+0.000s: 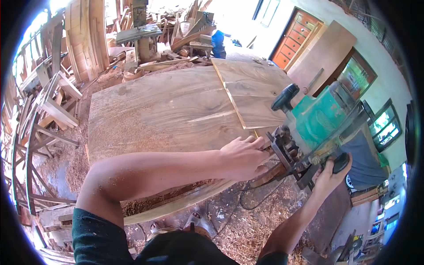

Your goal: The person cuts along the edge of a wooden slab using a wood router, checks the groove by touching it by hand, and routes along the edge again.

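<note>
A green plunge router (316, 119) with black knobs is tilted at the right end of a large wooden board (168, 106). My right hand (329, 174) is wrapped around the router's near black knob, below its motor housing. My left hand (245, 157) rests at the board's near edge, beside the router's metal base (282, 150). Its fingers are spread and curve toward the base, and the thumb stands apart. Whether the fingertips touch the base is hard to tell. A thin yellow strip (255, 132) shows just beyond them. Sawdust covers much of the board.
A second wooden panel (256, 90) lies over the far right part of the board. A black cord (245, 205) hangs below the router. Wood shavings (260, 221) cover the floor near my feet. Wooden frames (55, 110) stand at left, with scrap wood (176, 35) behind.
</note>
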A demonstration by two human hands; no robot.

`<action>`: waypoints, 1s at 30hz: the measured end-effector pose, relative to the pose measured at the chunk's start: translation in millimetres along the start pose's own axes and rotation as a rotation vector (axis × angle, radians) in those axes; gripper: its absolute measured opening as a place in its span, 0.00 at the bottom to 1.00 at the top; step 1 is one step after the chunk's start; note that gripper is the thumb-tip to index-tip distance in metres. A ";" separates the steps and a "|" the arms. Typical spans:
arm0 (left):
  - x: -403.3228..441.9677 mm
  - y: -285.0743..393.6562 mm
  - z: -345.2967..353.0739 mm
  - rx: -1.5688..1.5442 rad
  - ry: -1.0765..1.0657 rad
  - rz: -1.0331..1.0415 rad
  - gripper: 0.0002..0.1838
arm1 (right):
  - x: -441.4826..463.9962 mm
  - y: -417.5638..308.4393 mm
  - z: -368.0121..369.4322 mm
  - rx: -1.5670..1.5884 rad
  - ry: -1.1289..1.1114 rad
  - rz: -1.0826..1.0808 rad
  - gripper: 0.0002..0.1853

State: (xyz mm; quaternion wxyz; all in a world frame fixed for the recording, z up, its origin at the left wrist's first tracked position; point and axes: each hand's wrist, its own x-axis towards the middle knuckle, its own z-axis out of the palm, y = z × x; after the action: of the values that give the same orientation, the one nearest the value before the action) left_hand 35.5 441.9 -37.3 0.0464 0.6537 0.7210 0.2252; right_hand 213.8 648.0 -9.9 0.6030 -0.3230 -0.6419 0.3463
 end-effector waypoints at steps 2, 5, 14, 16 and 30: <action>-1.0 4.4 2.1 -0.021 -0.015 -0.074 0.23 | -1.5 -2.1 0.0 -0.005 0.001 0.000 0.33; -11.4 7.6 3.0 -0.061 -0.025 -0.125 0.24 | -0.4 -3.2 2.0 -0.021 0.007 -0.040 0.33; -68.6 18.6 -2.2 0.174 -0.043 -0.152 0.20 | 1.4 1.4 1.2 -0.040 0.007 -0.046 0.32; -93.7 20.8 -9.7 0.233 -0.036 -0.129 0.20 | 6.9 10.1 0.6 -0.015 0.013 -0.083 0.32; -152.4 31.9 -30.8 0.185 0.139 -0.096 0.20 | -3.8 -7.0 0.4 -0.058 0.014 -0.023 0.31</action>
State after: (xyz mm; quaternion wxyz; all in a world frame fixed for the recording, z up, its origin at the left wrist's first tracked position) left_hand 75.4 288.4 -32.1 -0.0535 0.6026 0.7707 0.2001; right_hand 213.7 640.9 -6.2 0.6019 -0.3355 -0.6510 0.3184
